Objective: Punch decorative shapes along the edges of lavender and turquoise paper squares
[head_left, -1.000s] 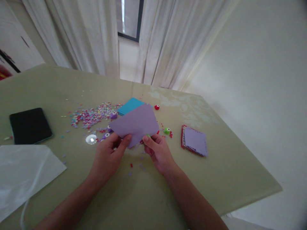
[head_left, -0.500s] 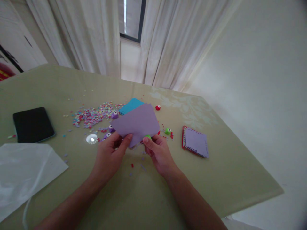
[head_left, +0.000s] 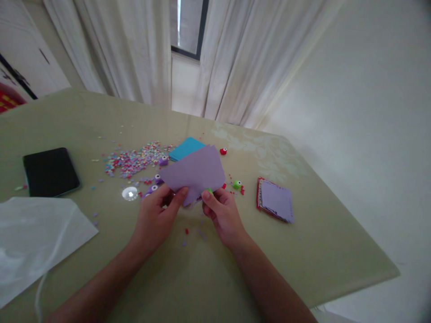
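My left hand (head_left: 157,216) pinches the near edge of a purple paper sheet (head_left: 197,171), held just above the olive table (head_left: 208,269). My right hand (head_left: 222,213) is closed around a small green paper punch (head_left: 208,191) at the sheet's lower right edge; most of the punch is hidden by my fingers. Behind the sheet lies a blue paper stack (head_left: 185,147). A heap of coloured punched confetti (head_left: 133,160) spreads to the left of it.
A green punch (head_left: 237,184), a red punch (head_left: 222,151) and purple punches (head_left: 163,160) lie around the sheet. A stack of punched papers (head_left: 275,200) lies to the right. A black tablet (head_left: 50,172) and a clear plastic bag (head_left: 37,237) lie at the left. The table edge runs close on the right.
The view has drifted slightly; both hands keep the same hold on the purple sheet and the green punch, with the sheet tilted a little more.
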`<state>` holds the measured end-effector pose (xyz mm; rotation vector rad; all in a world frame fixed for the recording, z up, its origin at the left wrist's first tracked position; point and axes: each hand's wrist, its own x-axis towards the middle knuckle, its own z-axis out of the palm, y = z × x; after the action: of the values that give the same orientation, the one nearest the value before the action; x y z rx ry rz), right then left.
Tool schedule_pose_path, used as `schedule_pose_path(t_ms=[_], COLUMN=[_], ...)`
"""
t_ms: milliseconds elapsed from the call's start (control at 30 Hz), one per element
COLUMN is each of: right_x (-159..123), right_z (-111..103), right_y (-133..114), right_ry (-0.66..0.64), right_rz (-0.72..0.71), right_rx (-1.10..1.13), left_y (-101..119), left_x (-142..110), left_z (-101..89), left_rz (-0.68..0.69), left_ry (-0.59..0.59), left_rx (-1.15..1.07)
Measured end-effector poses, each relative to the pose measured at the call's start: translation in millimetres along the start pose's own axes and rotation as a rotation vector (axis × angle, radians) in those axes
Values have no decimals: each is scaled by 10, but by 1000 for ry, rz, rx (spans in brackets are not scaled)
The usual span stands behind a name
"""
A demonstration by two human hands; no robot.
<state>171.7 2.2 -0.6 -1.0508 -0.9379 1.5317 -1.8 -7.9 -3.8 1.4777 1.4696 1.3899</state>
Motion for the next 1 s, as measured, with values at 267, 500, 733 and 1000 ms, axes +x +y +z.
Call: schedule_pose_path(t_ms=[267, 500, 733, 1000], right_x=[-7, 3, 0, 6], right_z=[25, 11, 21, 24], right_y=[-17, -15, -8, 18], right_ry=[13, 26, 73, 92], right_rz=[-12, -15, -11, -14], right_rx=[-11, 8, -14, -12], left_y=[-26, 21, 48, 33], left_x=[-12, -10, -12, -22], left_z=[5, 14, 30, 31], left_rz=[7, 10, 4, -3], left_ry=[-8, -7, -1, -2], left_rx=[-8, -2, -2, -10])
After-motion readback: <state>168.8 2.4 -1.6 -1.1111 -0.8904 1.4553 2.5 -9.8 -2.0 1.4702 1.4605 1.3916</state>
